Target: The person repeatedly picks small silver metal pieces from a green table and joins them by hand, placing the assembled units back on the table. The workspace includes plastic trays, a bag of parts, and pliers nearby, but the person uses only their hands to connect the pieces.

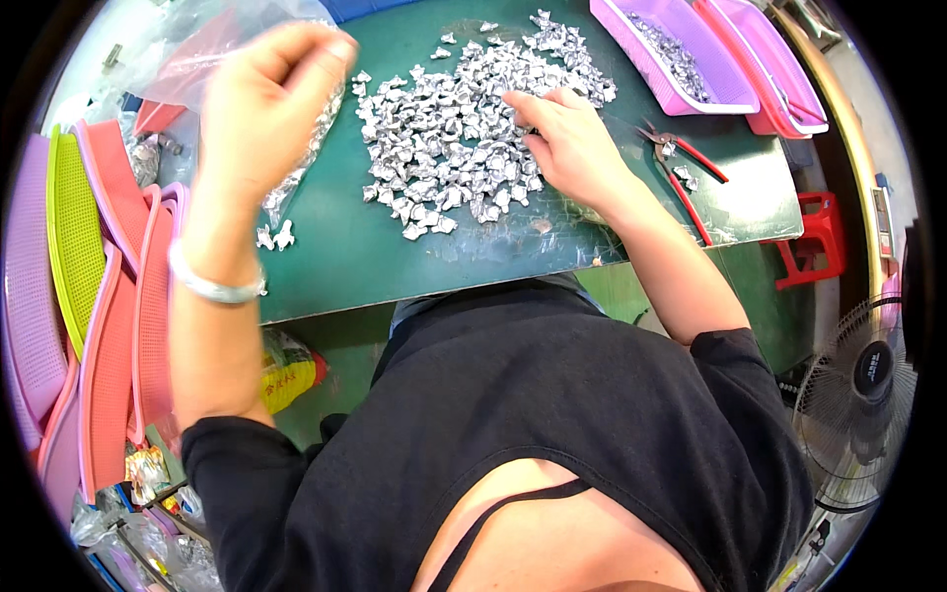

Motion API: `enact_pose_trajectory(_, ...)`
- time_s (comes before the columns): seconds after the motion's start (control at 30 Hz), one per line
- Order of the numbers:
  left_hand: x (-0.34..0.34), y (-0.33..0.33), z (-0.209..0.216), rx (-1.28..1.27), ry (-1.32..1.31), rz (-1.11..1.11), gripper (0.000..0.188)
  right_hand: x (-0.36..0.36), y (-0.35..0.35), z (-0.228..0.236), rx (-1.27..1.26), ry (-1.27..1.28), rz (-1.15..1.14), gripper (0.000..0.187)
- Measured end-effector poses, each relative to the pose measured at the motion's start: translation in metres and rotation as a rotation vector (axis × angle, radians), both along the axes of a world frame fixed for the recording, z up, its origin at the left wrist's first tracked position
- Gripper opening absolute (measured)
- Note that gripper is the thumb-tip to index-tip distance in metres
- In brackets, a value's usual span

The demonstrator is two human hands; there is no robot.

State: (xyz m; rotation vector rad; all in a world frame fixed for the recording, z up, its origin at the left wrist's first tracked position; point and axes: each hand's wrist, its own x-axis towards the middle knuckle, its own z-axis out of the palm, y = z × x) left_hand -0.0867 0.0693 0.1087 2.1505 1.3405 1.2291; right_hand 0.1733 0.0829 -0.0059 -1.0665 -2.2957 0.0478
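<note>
A broad heap of small silvery metal castings [444, 148] covers the middle of the green tabletop [345, 266]. Over its right side reaches my right hand [567, 143], index finger and thumb apart, fingertips touching the pieces. My left hand [271, 94], with a pale bangle at the wrist, is raised left of the heap. Its fingers are curled and closed; whatever they hold is hidden. Just beside it lies a clear plastic bag [321, 138] with more castings inside. Two or so loose castings [281, 236] rest below that bag.
Red-handled pliers [681, 168] lie right of the heap. At the back right are a purple basket [676, 59] with small metal pieces and a pink basket [779, 69]. Coloured baskets [109, 296] are stacked at left. A red stool [814, 242] and a fan [858, 385] stand at right.
</note>
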Motion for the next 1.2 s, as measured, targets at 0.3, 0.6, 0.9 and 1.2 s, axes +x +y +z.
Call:
enact_pose_trajectory(0.3,0.049,-0.032,-0.097,-0.753,-0.403,-0.147,0.014,-0.005,0.002,0.001,-0.096,0.074,0.029,0.041)
enact_pose_trajectory(0.6,0.066,-0.036,-0.106,-0.893,-0.592,-0.164,0.020,-0.009,-0.010,0.011,-0.049,0.226,0.134,0.041)
enact_pose_trajectory(0.9,0.069,-0.036,-0.111,-1.034,-0.974,-0.210,0.018,-0.024,-0.033,0.012,-0.141,0.418,0.207,0.050)
enact_pose_trajectory(1.2,0.069,-0.040,-0.113,-1.064,-1.005,-0.203,0.015,-0.021,-0.035,0.005,-0.307,0.551,0.183,0.052)
